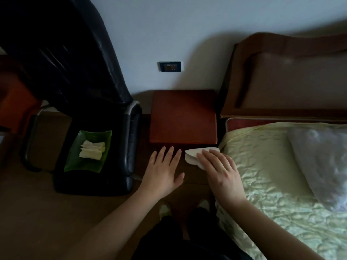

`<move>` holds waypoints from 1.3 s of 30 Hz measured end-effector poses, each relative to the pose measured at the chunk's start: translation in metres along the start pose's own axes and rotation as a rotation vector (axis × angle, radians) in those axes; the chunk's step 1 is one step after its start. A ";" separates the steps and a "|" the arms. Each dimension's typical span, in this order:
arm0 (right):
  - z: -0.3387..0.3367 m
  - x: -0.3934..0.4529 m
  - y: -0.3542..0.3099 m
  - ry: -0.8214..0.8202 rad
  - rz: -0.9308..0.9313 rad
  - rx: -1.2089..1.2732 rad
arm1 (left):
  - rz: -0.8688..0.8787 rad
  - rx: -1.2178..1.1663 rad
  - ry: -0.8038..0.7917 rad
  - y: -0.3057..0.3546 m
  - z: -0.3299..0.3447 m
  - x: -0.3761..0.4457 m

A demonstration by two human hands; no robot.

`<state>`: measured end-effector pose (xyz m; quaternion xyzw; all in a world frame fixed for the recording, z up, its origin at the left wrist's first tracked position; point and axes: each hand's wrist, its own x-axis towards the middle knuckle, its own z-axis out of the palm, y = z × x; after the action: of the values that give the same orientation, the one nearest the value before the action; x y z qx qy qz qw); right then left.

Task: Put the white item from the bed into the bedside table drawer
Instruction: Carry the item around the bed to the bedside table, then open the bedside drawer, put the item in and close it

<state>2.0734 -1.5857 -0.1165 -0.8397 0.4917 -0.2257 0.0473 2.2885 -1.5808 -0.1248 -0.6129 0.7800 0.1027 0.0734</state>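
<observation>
A black leather chair [90,91] stands at left, its seat holding a green tray [75,158] of white folded pieces [92,152]. A wall socket [170,66] sits on the far wall.

Dim, soft (edges warped); shadowy

White item [192,154] part-hidden under right hand [218,170]; drawer front beyond left hand [163,170] too dark to tell.

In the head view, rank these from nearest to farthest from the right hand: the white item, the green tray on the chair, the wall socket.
1. White item: under the right hand's fingers, at the bed's edge.
2. Green tray: far left, on the black chair seat.
3. Wall socket: up on the wall, above the bedside table.
</observation>
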 end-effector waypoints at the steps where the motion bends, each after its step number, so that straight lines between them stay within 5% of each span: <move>1: 0.006 0.004 0.003 -0.018 0.003 0.005 | -0.016 -0.011 -0.021 -0.004 0.006 0.006; 19: 0.241 0.023 0.047 -0.075 0.183 0.037 | 0.025 -0.217 -0.047 -0.092 0.238 0.152; 23: 0.282 0.007 0.059 -0.112 0.190 0.014 | -0.276 -0.689 -0.292 -0.091 0.306 0.177; 26: 0.304 -0.006 0.066 -0.144 0.196 0.016 | -0.895 -1.288 -0.456 -0.093 0.335 0.213; 28: 0.314 -0.012 0.068 -0.153 0.228 0.017 | -1.122 -1.631 -0.463 -0.095 0.350 0.234; 39: 0.341 -0.020 0.069 -0.155 0.436 0.091 | -1.123 -2.008 -0.334 -0.082 0.403 0.302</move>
<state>2.1544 -1.6529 -0.4492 -0.7253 0.6458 -0.1666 0.1704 2.2920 -1.7827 -0.5928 -0.6339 -0.0531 0.7073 -0.3084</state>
